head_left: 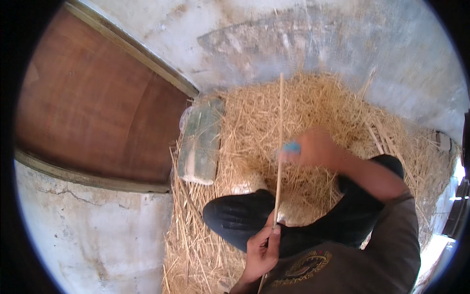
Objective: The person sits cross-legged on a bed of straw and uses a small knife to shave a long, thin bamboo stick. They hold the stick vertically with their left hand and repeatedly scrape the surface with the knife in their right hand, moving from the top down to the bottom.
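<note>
- A long, thin stick (281,108), pale tan and round like a slim wooden or bamboo rod, stands nearly straight up the middle of the view, leaning very slightly. It looks smooth and even along its length, with a blunt upper tip in front of the straw.
- The left hand (263,249) grips the stick low down, thumb and fingers closed around it, near the seated person's lap.
- The right hand (316,149) is at the stick higher up, about midway along its visible length. It is blurred, so whether its fingers close on the stick or only lie against it cannot be told.
- A bright blue piece (292,147) shows at the right fingertips (worn or held, the blur does not let me say).
- The stick is partly covered by the left hand; a short length shows again below it, beside the brown shirt (347,274), and runs out of view at the lower edge.
- Dark trousers (235,215) cover the bent legs; the feet are hard to make out.
- Loose golden straw (254,117) covers the floor. On it, left of the stick and well apart, lies a grey-green block (199,142) with a pale end, its material unclear.
- A stained whitish wall (274,29) and a reddish-brown panel (103,98) stand beyond, cut off by the round, dark rim.
</note>
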